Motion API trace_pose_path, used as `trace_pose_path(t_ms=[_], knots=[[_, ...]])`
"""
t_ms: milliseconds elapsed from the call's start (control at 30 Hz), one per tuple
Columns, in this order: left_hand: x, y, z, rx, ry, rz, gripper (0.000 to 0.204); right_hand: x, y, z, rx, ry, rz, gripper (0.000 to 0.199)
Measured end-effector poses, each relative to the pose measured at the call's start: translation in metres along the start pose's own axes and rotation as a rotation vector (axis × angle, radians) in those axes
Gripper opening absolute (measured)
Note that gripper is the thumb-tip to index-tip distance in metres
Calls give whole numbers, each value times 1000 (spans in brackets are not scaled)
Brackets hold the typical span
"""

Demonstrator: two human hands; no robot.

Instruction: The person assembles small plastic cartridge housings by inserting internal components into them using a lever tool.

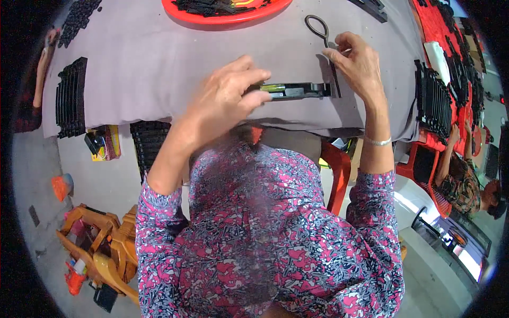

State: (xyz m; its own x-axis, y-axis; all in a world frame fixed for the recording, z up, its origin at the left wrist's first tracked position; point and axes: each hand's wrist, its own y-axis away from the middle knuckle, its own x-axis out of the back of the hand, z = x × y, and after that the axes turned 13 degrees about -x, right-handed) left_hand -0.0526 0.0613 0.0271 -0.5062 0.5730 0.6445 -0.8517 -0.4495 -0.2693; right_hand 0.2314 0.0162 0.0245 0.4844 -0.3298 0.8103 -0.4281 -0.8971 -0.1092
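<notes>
A narrow black plastic part (pixel 299 90) with a yellow-green strip lies on the cloth near the table's front edge. My left hand (pixel 228 87) has its thumb and fingers closed about the part's left end, which they hide; the hand is slightly blurred. Beyond the part's right end, my right hand (pixel 358 61) pinches a thin dark metal rod with a looped handle (pixel 317 25) between thumb and curled fingers. The loop points away from me, and the rod's lower end comes down beside the part's right end.
A grey cloth (pixel 132 58) covers the table. At the far side stands a red tray (pixel 228 20) of black pieces. Black strips are stacked at left (pixel 70 98) and right (pixel 435 100), with small black pieces (pixel 79 21) at far left. Other people sit at both sides.
</notes>
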Motion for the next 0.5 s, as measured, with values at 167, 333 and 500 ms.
trace_pose_path(t_ms=[167,333,500], knots=[[-19,6,11,-87,-137,191,39,-13,-19,2,-111,129,-127,24],[-34,5,16,-142,-198,306,35,-17,-11,-9,-153,102,-82,21],[-38,8,15,-110,-244,321,35,-14,-3,-6,-146,167,-39,25]])
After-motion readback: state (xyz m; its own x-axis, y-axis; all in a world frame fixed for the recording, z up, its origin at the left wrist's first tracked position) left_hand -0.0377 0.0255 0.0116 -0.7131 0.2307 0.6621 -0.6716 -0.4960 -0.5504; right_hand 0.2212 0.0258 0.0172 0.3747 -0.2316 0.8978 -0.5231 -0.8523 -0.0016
